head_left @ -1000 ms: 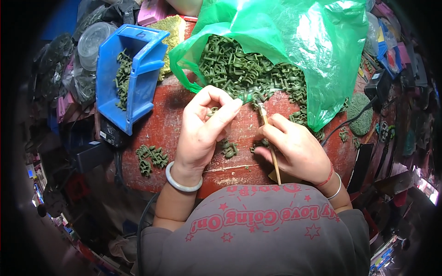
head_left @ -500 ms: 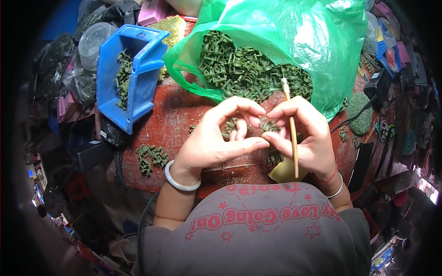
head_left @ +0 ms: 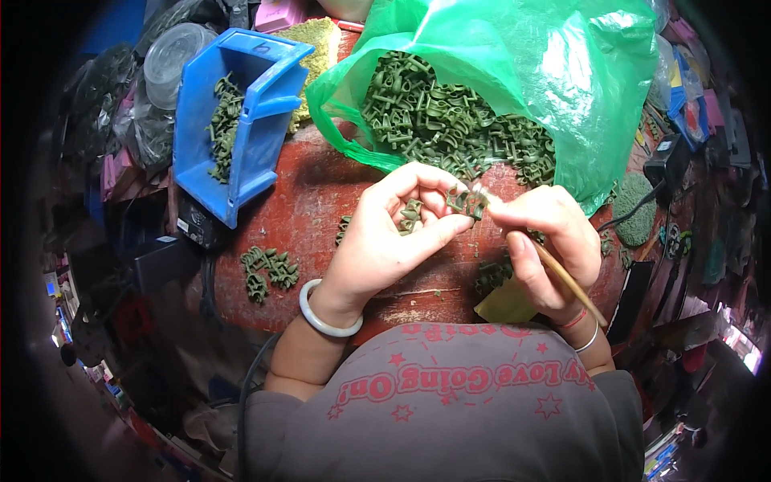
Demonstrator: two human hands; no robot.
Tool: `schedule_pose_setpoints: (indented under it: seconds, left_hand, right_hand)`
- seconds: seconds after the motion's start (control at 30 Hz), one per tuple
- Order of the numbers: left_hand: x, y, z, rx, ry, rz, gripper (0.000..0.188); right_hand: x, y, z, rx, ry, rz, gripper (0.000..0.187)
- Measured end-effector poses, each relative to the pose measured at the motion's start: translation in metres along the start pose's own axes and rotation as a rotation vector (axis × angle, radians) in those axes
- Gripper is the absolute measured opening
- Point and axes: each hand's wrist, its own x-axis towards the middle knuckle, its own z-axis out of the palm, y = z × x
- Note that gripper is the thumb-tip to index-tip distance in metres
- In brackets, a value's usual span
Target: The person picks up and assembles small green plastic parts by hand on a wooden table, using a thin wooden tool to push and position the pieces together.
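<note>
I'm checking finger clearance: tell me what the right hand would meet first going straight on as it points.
The small green piece pinched in the left hand, most likely; the wooden-handled tool in the right hand reaches close to it, though depth is unclear.

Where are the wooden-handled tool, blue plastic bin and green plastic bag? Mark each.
Wooden-handled tool (head_left: 572,283), head view: handle, below the fingers.
Blue plastic bin (head_left: 258,154), head view: outer side wall.
Green plastic bag (head_left: 598,120), head view: right-hand part.
</note>
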Motion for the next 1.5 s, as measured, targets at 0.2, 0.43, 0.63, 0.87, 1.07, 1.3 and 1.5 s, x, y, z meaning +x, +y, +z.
schedule_pose_setpoints:
  seconds: [0.2,0.43,0.63,0.87,1.07,1.3,1.5]
  left_hand:
    - [0.0,0.0,-0.002,0.048,0.004,0.013,0.03]
    - [0.0,0.001,-0.001,0.119,0.018,0.018,0.028]
    - [0.0,0.0,0.0,0.131,0.026,0.024,0.026]
    - [0.0,-0.001,0.0,0.192,0.032,0.027,0.027]
    - [0.0,-0.004,-0.001,0.199,0.01,0.103,0.022]
    - [0.005,-0.005,-0.001,0.071,0.083,0.159,0.031]
    - [0.003,0.005,-0.012,-0.483,0.008,0.074,0.025]
  right_hand:
    - [-0.001,-0.003,0.002,-0.037,-0.027,0.037,0.025]
    - [-0.001,-0.003,0.001,0.004,-0.026,0.072,0.024]
    - [-0.002,-0.001,0.0,0.048,-0.017,0.098,0.021]
    - [-0.003,0.002,-0.002,0.106,-0.048,0.12,0.019]
    - [-0.002,0.002,-0.002,0.129,-0.041,0.136,0.019]
    - [-0.008,-0.002,0.0,0.334,0.211,0.378,0.019]
    - [0.004,0.028,0.023,-0.446,-0.086,-0.036,0.037]
